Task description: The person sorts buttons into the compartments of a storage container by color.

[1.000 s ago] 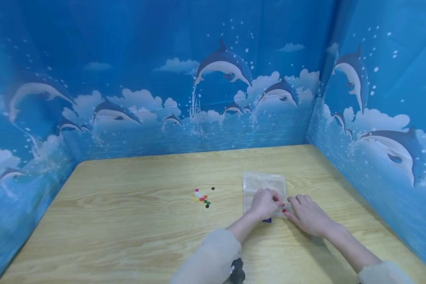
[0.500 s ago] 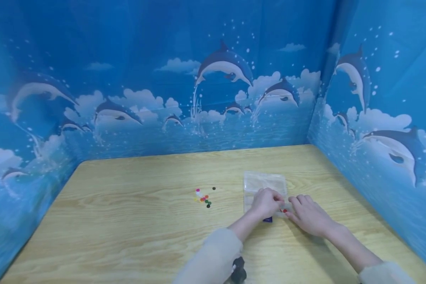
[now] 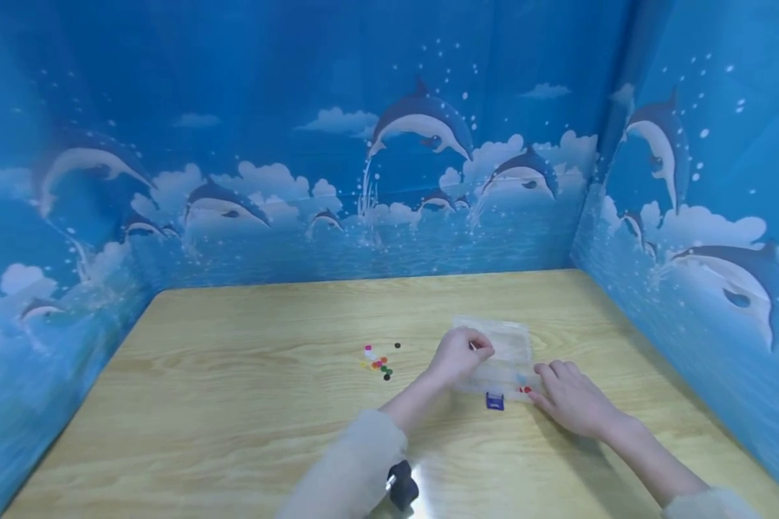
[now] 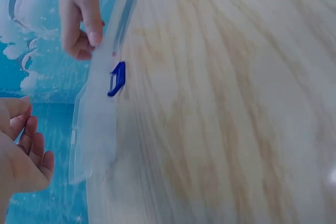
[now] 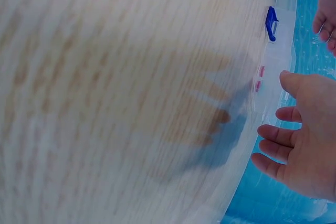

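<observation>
A clear plastic box (image 3: 490, 378) lies with its lid (image 3: 511, 339) folded back and a blue latch (image 3: 495, 401) at the front. Small red discs (image 3: 525, 390) sit in its front right corner, showing pink through the wall in the right wrist view. My left hand (image 3: 459, 355) is over the left part of the box, its fingers loosely bent and nothing visible between them. At the box's right end, my right hand (image 3: 571, 400) rests with relaxed fingers, its thumb close to the red discs; in the right wrist view the right hand (image 5: 307, 135) has its fingers spread.
Left of the box, a loose group of small coloured discs (image 3: 378, 363) lies on the wooden table (image 3: 234, 404); a black disc (image 3: 398, 345) is slightly apart from them. Blue dolphin-print curtains (image 3: 298, 144) stand along the back and sides of the table.
My left hand has moved left and back, away from the box's right corner, uncovering the blue latch and front compartments. The right hand stays at the box's right end. The view has shifted slightly.
</observation>
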{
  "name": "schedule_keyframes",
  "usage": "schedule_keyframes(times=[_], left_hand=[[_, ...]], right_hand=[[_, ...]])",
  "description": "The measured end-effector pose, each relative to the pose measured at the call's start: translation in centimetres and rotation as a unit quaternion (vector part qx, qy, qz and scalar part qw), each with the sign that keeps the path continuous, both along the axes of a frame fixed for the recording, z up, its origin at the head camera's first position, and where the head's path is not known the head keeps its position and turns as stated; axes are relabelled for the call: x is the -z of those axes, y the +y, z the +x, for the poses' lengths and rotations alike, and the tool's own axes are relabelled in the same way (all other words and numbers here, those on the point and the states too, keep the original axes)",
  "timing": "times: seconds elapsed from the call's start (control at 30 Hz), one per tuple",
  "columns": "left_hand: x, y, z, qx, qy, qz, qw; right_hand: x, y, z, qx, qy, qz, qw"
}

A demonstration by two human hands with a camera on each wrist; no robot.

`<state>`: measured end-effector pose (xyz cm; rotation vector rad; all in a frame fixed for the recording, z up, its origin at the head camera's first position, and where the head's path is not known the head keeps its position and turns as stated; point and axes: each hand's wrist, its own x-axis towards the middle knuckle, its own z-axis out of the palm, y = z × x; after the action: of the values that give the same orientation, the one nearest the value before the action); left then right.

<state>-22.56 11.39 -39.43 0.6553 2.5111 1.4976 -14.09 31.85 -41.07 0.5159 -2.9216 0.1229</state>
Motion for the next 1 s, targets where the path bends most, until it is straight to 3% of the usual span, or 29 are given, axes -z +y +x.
schedule_keyframes(times=[0.27, 0.53, 0.87, 1.0], left_hand=[[-0.4, -3.7, -1.3, -0.021, -0.018, 0.028, 0.9992], [-0.5, -7.7, -2.4, -0.068, -0.018, 0.017, 0.9974], [-0.2, -11.6, -3.3, -0.132, -0.037, 0.039, 0.9898], [-0.1, -12.5, -3.3, -0.159, -0.068, 0.064, 0.9829]], right_hand=[[0.2, 0.2, 0.0, 0.005, -0.012, -0.004, 1.000], [0.3, 0.4, 0.0, 0.003, -0.010, -0.003, 1.000], [0.0, 0.1, 0.1, 0.005, -0.018, -0.004, 1.000], [-0.1, 0.0, -0.1, 0.001, -0.022, -0.007, 1.000]])
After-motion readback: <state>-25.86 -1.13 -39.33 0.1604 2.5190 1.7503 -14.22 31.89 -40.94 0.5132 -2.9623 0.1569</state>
